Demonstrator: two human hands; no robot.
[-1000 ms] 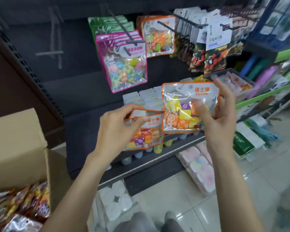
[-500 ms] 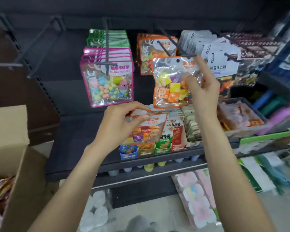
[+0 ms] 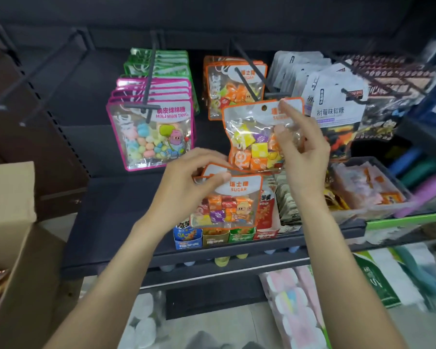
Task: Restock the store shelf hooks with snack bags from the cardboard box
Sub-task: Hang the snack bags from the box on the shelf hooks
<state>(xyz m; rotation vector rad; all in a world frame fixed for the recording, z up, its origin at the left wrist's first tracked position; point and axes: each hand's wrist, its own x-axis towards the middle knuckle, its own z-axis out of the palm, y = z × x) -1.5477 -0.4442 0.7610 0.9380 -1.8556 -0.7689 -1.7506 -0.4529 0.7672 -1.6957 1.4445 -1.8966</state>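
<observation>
**shelfnoob:** Centre of the frame, just right of middle: an orange-trimmed SUGAR candy bag [image 3: 256, 137] is pinched by the right hand [image 3: 300, 152], forefinger up by the header. Where's the hook?

**pegboard_pete:** The orange-bag hook [image 3: 248, 83] is seen just above and slightly left of the punched hole [image 3: 264, 107]. Its rod points out toward the camera, so the hole likely has to be lifted to the tip and pushed back along it. The right hand is nearer.

**shelfnoob:** And the other hand?

**pegboard_pete:** A second SUGAR bag [image 3: 228, 200] is gripped by the left hand [image 3: 186, 182], lower centre. The cardboard box [image 3: 10, 222] is at the lower left.
</observation>
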